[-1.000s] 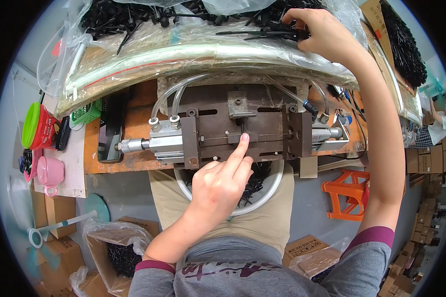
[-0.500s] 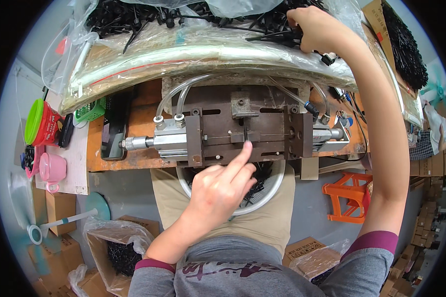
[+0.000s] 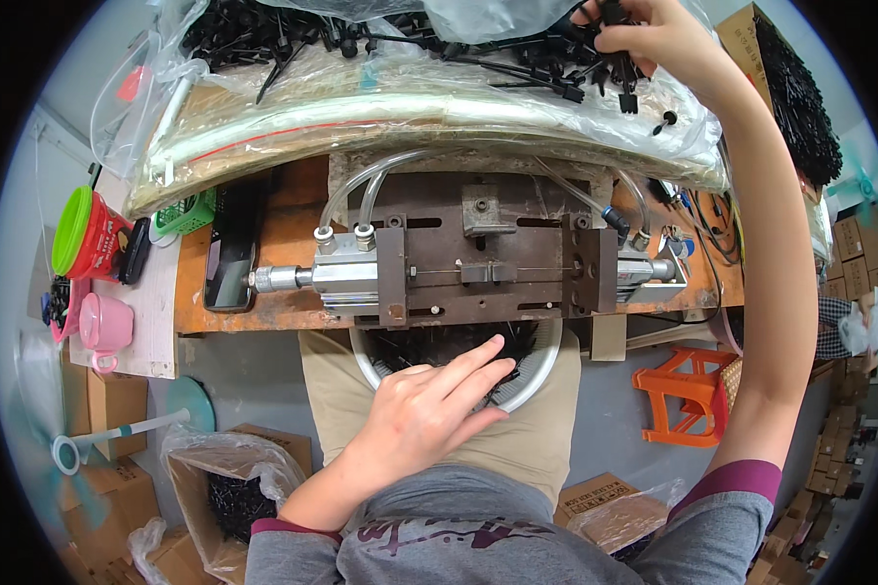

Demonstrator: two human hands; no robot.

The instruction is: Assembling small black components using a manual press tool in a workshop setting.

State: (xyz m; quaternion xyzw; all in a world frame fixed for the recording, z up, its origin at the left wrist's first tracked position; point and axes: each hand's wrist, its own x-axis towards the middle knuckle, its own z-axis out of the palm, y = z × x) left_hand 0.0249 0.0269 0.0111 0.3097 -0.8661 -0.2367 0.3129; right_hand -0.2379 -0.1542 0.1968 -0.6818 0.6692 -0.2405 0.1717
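My right hand (image 3: 658, 37) is up at the far right, its fingers closed around several black plastic stemmed parts (image 3: 618, 68) over a plastic-lined heap of the same parts (image 3: 351, 39). My left hand (image 3: 427, 409) has its fingers stretched out, nothing in them. It hovers above a white basket (image 3: 546, 375) on my lap, which holds many dark thin pieces. Between the hands sits a brown metal fixture (image 3: 517, 210) with a small split block (image 3: 488, 273) at its middle and a silver air cylinder (image 3: 346, 273) on the left.
Clear air hoses (image 3: 361, 185) arch over the fixture. A dark phone-like slab (image 3: 231, 263) lies on the wooden bench (image 3: 293, 214). A pink cup (image 3: 104, 327) and a red-green tub (image 3: 93, 239) stand left. An orange stool (image 3: 683, 395) is below right.
My left hand has dropped back from the fixture's block to over the basket. The dark stem at the block is gone. My right hand has lifted black parts from the heap.
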